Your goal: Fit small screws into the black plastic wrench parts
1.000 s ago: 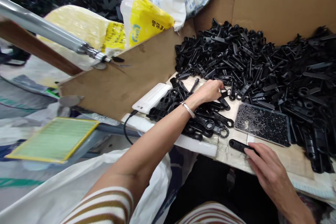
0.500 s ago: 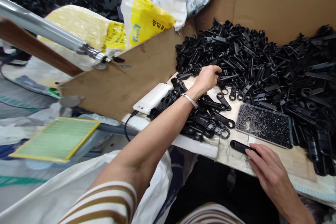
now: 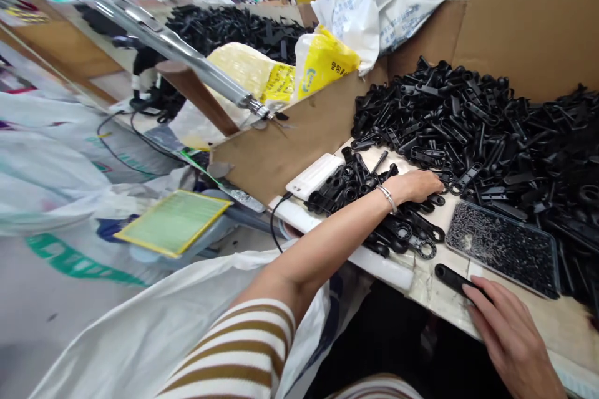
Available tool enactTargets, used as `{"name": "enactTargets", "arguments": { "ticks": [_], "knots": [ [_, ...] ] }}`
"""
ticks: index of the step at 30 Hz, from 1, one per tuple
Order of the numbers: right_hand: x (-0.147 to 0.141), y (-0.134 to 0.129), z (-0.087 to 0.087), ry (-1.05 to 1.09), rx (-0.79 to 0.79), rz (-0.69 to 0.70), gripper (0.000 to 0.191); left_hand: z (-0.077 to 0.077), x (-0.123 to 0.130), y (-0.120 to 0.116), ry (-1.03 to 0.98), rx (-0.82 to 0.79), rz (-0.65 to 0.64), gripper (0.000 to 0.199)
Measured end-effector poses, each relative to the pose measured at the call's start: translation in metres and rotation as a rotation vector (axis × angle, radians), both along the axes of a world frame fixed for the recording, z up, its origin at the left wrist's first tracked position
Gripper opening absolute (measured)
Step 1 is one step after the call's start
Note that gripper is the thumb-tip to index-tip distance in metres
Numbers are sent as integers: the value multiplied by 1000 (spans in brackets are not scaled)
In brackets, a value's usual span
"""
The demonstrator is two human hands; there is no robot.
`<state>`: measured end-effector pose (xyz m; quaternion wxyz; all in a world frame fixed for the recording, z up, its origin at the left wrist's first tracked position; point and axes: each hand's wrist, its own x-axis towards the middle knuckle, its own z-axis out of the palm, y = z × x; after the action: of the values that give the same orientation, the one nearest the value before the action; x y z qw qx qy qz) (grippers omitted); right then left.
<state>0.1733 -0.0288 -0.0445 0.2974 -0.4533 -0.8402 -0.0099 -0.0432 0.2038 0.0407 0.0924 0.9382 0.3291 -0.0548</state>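
My right hand (image 3: 510,324) grips one end of a long black plastic handle part (image 3: 450,275) between thumb and fingers, at the front edge of the table. The part's rounded far end, with a small hole, points left. My left hand (image 3: 421,186) is reached across the table, fingers closed and bent down among loose black parts with ring ends (image 3: 428,249). What its fingertips hold is hidden. Just beyond them rises a large heap of similar black parts (image 3: 435,106). A clear tray of small black pieces (image 3: 503,246) lies between my right hand and the heap.
A white power bank-like box (image 3: 314,176) with a black cable lies left of the loose parts. A cardboard wall (image 3: 281,143) borders the table's left side. A metallic power screwdriver (image 3: 201,68) hangs over it. A yellow-framed green panel (image 3: 175,221) sits lower left.
My left hand has drawn back from the edge of the heap toward the loose parts nearer me. My right hand keeps its grip on the handle part. The view has swung left.
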Motion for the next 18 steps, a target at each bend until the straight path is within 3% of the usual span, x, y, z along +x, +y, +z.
{"name": "enactTargets", "arguments": {
  "ticks": [7, 9, 12, 14, 18],
  "knots": [
    [-5, -1, 9, -5, -13, -26, 37, 23, -20, -9, -255, 42, 81, 22],
    [-7, -1, 12, -5, -45, -44, 36, 29, -33, -17, -524, -52, 183, 19],
    [-8, -1, 15, -7, -61, -48, 34, 31, -55, -35, -793, -318, 275, 36],
    [-9, -1, 18, -3, -85, -48, 33, 30, -69, -46, -760, -385, 325, 41],
    [-9, 2, 26, 30, -148, -31, 40, 25, -91, -58, -457, -143, 449, 30]
  ]
}}
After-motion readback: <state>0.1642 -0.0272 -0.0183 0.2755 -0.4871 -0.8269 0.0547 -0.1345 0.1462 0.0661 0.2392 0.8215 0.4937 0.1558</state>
